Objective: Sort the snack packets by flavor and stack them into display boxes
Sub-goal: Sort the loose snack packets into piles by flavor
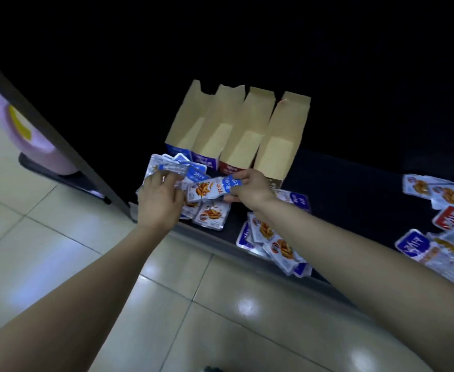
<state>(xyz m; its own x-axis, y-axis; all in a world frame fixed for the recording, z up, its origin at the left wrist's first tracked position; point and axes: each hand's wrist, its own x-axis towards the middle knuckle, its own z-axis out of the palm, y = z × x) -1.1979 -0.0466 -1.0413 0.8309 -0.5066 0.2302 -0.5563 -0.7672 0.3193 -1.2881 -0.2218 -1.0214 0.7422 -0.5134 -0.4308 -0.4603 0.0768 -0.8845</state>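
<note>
At frame centre your right hand (250, 187) pinches a blue snack packet (207, 190) while your left hand (160, 200) grips a bundle of blue packets (191, 171).

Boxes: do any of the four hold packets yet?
No, all four boxes show only bare brown cardboard inside, while the packets lie loose on the table before them.

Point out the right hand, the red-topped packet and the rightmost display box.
right hand (250, 189), head view, back of hand
red-topped packet (450, 217), head view, red header
rightmost display box (275, 154), head view, inner cardboard panel
</note>
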